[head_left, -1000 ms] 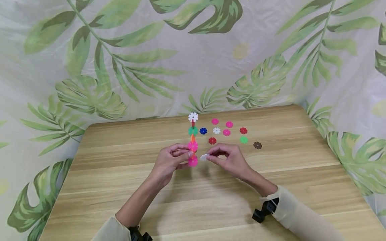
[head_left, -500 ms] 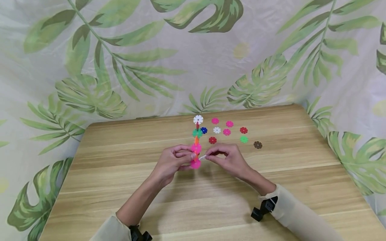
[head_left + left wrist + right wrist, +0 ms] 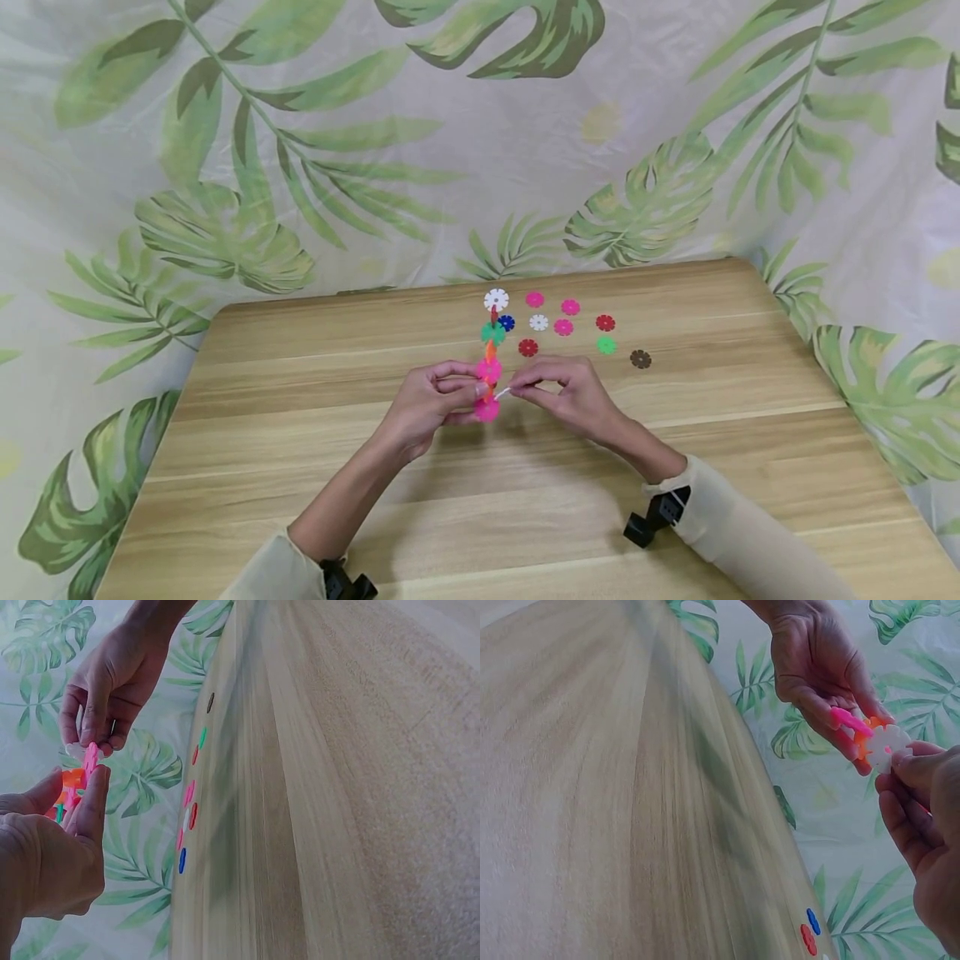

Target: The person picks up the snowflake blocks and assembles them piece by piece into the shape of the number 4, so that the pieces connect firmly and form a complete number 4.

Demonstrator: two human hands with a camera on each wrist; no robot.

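Observation:
My left hand (image 3: 431,404) pinches a chain of notched plastic discs (image 3: 491,352) near its lower end, above the table. The chain alternates white, red, green, orange and pink pieces, with a white disc (image 3: 496,300) at its far end and a pink disc (image 3: 487,409) nearest me. Between thumb and fingertips, my right hand (image 3: 566,396) holds another white notched disc (image 3: 890,744), seen edge-on in the head view. Its edge is right at the pink and orange pieces of the chain. In the left wrist view, fingers partly cover this white disc.
Several loose notched discs lie on the wooden table (image 3: 300,467) beyond my right hand: a blue disc (image 3: 507,322), a white one, pink ones, red ones, a light green disc (image 3: 606,345) and a brown disc (image 3: 641,359). A leaf-patterned cloth (image 3: 360,167) hangs behind the table.
The chain has shifted slightly right and now overlaps the blue disc in the head view. My right hand has turned its white disc edge-on and brought it to the chain.

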